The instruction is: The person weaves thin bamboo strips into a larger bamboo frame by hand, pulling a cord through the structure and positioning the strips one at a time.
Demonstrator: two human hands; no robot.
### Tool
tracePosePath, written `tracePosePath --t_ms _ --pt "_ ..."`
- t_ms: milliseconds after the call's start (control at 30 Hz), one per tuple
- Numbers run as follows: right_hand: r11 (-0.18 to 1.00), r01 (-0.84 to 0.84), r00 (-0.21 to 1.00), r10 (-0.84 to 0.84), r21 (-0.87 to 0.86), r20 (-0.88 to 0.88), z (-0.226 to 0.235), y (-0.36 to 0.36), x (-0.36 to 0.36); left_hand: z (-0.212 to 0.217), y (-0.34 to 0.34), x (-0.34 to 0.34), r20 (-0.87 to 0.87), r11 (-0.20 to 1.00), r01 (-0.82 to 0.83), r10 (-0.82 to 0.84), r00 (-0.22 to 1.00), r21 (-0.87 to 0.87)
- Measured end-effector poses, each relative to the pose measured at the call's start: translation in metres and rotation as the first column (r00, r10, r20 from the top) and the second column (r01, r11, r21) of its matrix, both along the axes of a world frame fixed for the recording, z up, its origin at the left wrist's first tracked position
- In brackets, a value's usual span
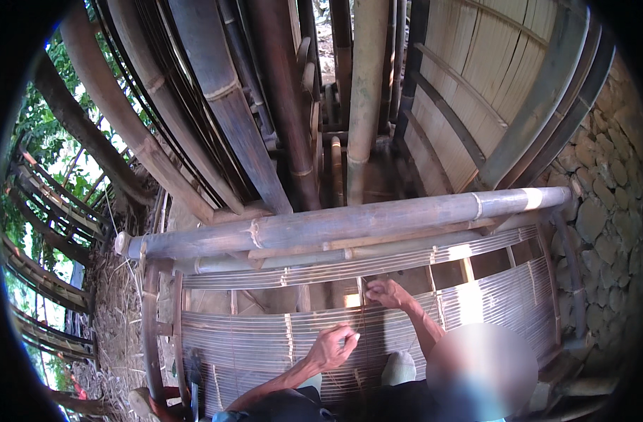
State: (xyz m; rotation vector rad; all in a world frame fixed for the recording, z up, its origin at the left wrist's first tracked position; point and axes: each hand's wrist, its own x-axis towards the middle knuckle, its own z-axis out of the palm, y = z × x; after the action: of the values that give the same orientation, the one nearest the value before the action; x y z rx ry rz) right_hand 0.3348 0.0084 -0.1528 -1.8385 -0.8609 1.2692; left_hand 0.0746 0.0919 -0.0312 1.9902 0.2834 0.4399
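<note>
In front of me is a bench of bamboo, its surface made of thin split-bamboo strips [247,334] lashed in rows, with an open gap between the upper rows and the lower ones. My left hand [333,347] is above the lower strips with fingers curled and thumb pressed against them; anything inside the pinch is too small to name. Further forward, my right hand [387,294] reaches to the gap, its fingers bent together beside a narrow upright crosspiece [361,290]. What those fingertips grip is hidden. A thin dark line runs down the strips between both hands.
A thick bamboo pole [378,221] spans the bench's far side. Beyond it stand tall bamboo posts [367,98] and a pale slatted panel [469,84]. At right rises a stone wall [603,204]. A light-coloured foot [399,368] shows below; a blurred patch covers the lower right.
</note>
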Motion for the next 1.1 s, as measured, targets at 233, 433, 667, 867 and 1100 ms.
tracePosePath --t_ms 233,433,667,867,1100 --pt "0.992 -0.115 0.989 0.119 -0.051 0.088 -0.022 0.001 0.007 0.036 0.016 -0.1 -0.563 0.917 -0.108 -0.14 0.815 -0.384" --pt "0.976 -0.189 0.978 0.196 -0.105 0.065 0.001 0.01 -0.001 0.062 0.042 -0.163 -0.661 0.872 -0.147 -0.233 0.713 -0.466" --pt "0.947 -0.247 0.928 0.292 -0.205 0.233 0.01 0.01 -0.003 0.084 0.019 -0.138 0.078 0.688 -0.077 0.191 0.979 -0.721" --pt "0.996 -0.086 0.946 0.078 0.011 0.314 0.02 -0.006 -0.02 0.064 0.0 -0.159 0.271 0.355 0.121 0.41 0.871 -0.927" --pt "0.84 -0.387 0.712 0.01 0.381 0.702 0.074 -0.019 -0.112 0.051 -0.018 -0.19 0.066 0.282 -0.095 0.512 0.857 -0.955"
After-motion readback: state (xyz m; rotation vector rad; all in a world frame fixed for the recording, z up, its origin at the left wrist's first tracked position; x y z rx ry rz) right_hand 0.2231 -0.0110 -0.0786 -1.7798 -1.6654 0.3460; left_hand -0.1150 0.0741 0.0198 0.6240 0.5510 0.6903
